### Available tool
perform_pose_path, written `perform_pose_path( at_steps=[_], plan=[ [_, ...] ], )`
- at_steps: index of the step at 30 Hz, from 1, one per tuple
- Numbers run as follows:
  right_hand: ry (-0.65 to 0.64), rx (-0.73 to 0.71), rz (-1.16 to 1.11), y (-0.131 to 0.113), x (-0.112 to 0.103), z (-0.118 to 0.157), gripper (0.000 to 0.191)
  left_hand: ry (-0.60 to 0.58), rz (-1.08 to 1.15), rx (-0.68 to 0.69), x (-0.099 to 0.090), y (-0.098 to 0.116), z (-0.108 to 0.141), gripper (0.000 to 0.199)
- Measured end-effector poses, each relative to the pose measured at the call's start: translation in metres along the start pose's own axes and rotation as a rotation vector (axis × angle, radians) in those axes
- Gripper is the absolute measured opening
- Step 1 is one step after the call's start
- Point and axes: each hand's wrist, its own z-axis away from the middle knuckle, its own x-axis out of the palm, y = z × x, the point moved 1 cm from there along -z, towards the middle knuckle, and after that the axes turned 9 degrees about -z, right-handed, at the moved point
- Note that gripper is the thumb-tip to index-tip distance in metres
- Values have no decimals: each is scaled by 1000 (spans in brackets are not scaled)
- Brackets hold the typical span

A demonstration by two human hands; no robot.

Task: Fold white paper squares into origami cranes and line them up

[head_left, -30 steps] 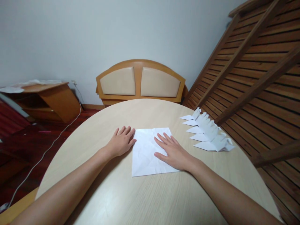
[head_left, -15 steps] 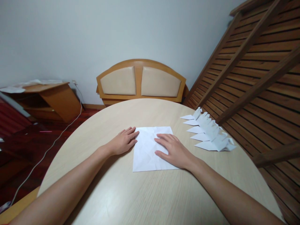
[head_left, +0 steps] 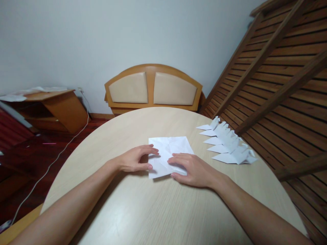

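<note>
A square sheet of white paper [head_left: 167,144] with fold creases lies on the round table in front of me. Its near edge looks slightly raised, with a shadow under it. Over the left side of the sheet is my left hand [head_left: 135,158], open, its thumb and fingers apart and the fingertips above the paper. My right hand [head_left: 191,168] is on the near right part, fingers on top and thumb at the near edge, gripping the sheet there. That corner is hidden beneath the hand.
Several folded white paper birds [head_left: 227,143] stand in a row at the table's right. Beyond the pale round table [head_left: 163,211] is a padded headboard [head_left: 153,85]. A slatted wooden panel [head_left: 281,98] leans on the right. A wooden desk [head_left: 63,109] and a white cable [head_left: 51,165] are at left.
The paper's near edge has lifted from the table. My left hand has moved right over the sheet, its thumb and fingers wider apart. My right thumb has come down to the near edge.
</note>
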Motion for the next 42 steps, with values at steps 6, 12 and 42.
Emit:
perform_pose_path(
  at_steps=[6, 12, 42],
  plan=[
    [123, 119, 74, 7, -11, 2, 31, 99, -58, -46, 5, 0, -3, 51],
    [387, 151, 2, 9, -25, 7, 24, 307, -41, -262, 6, 3, -11, 27],
    [755, 333, -948, 60, -25, 3, 37, 712, 667, -466, 4, 8, -25, 30]
  ],
)
